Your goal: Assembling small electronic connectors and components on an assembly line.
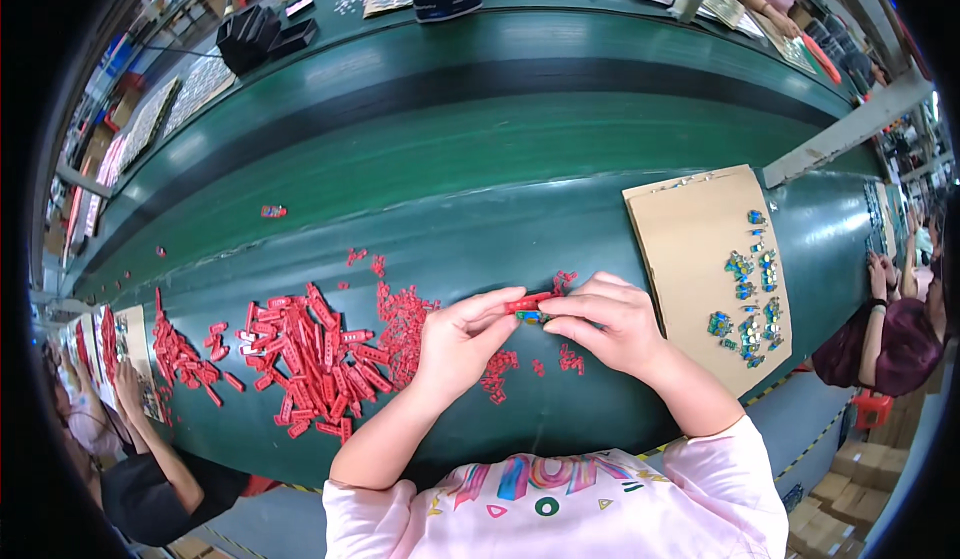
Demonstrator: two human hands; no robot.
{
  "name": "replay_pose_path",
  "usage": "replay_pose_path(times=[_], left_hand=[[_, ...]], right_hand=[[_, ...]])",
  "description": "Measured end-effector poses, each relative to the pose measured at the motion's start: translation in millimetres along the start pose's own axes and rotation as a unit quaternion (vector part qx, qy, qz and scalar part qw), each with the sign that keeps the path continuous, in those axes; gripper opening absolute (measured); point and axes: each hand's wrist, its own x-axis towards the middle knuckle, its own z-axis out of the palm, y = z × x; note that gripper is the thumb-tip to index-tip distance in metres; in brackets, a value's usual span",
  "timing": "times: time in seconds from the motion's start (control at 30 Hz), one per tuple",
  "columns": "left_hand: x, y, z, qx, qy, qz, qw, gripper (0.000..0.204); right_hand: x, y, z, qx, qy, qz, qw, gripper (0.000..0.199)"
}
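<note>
Where hands (540, 334) meet: red strip (527, 304).

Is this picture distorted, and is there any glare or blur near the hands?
Head view: strong fisheye bending curves the long green conveyor belt; soft overhead glare streaks its surface; the small red plastic strip between left hand and right hand is sharp; the rim darkens.

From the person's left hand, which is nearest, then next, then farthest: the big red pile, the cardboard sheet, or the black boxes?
Measured from the left hand:
1. Big red pile, just to its left on the belt.
2. Cardboard sheet, off to the right.
3. Black boxes, far across the belt, upper left.
</note>
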Motion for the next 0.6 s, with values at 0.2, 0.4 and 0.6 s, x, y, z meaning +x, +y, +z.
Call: replay_pose_path(times=[0.2, 0.4, 0.6], left_hand=[[-3, -4, -4, 0.004, -0.004, -0.022, 1.000, 0.032], [-5, -3, -3, 0.009, -0.014, -0.036, 0.999, 0.031], [-3, -13, 0, -0.024, 0.012, 0.014, 1.000, 0.029]], right_hand=[[1, 0, 9, -0.096, 0.013, 0.000, 0.995, 0.023], [0, 1, 9, -0.190, 0.013, -0.036, 0.981, 0.024], [2, -1, 11, -0.159, -0.002, 0.000, 0.987, 0.026]])
